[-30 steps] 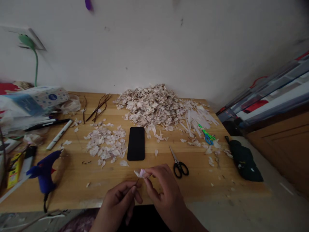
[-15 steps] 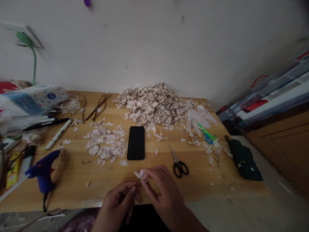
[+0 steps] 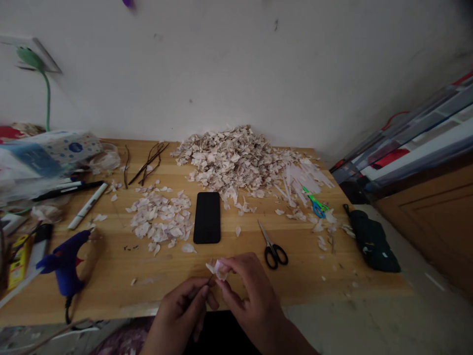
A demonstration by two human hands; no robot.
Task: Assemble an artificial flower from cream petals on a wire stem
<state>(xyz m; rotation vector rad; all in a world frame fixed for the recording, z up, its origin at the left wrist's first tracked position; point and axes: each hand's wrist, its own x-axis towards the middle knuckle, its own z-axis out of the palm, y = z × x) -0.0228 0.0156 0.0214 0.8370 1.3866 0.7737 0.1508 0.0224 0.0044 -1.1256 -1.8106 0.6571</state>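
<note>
At the front edge of the table, my left hand (image 3: 186,305) pinches a thin brown twig (image 3: 211,279) between thumb and fingers. At the twig's upper end sits a small cluster of pale petals (image 3: 211,267). My right hand (image 3: 249,291) is closed with thumb and forefinger on a pinkish-white petal (image 3: 220,267) against that cluster. Whether the petal is fixed to the twig I cannot tell. Beyond my hands lie a black phone (image 3: 207,218) and black-handled scissors (image 3: 272,247). Loose petals (image 3: 158,217) are spread left of the phone.
A large heap of dried petals (image 3: 232,160) lies against the wall. White strips (image 3: 305,175) and green-blue scissors (image 3: 316,203) are to its right. A blue glue gun (image 3: 66,266), a white marker (image 3: 87,205) and a yellow box (image 3: 19,264) are at left; a dark pouch (image 3: 373,241) is at right.
The view has shifted slightly. My right fingers have moved a little on the petal, and more of it shows. My left hand keeps its pinch on the twig.
</note>
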